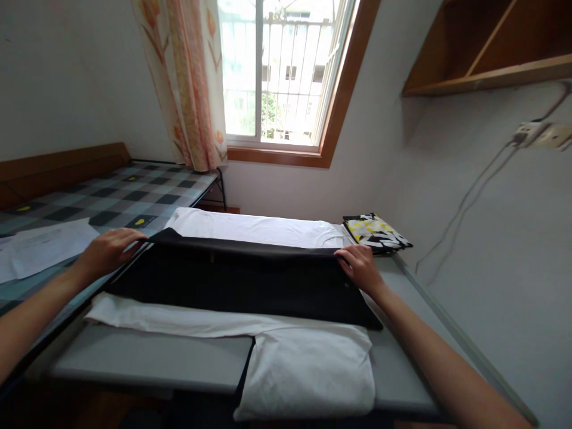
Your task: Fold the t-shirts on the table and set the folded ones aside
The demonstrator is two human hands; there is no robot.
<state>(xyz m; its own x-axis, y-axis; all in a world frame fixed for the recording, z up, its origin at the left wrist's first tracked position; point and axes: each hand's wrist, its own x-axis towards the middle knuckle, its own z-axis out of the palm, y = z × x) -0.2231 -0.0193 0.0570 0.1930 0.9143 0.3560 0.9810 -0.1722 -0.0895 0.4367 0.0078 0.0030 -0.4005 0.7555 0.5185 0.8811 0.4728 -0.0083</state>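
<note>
Across a white T-shirt (313,369) on the table lies a flat black folding board (232,286), long side towards me. My left hand (114,247) pinches its far left corner, and my right hand (360,267) grips the far right corner. That far edge is slightly raised and curls over between them. White cloth shows on both sides of the board: a flat strip (250,227) with a neckline at its right end beyond it, and a sleeve and loose body part nearer me, hanging over the table's front edge. The middle of the shirt is hidden under the board.
A folded black, white and yellow patterned cloth (376,232) sits at the table's far right. Left of the grey table (152,354) is a bed with a checked cover (147,190) and papers (49,244). Cables (465,202) hang down the right wall, below a wooden shelf (491,77).
</note>
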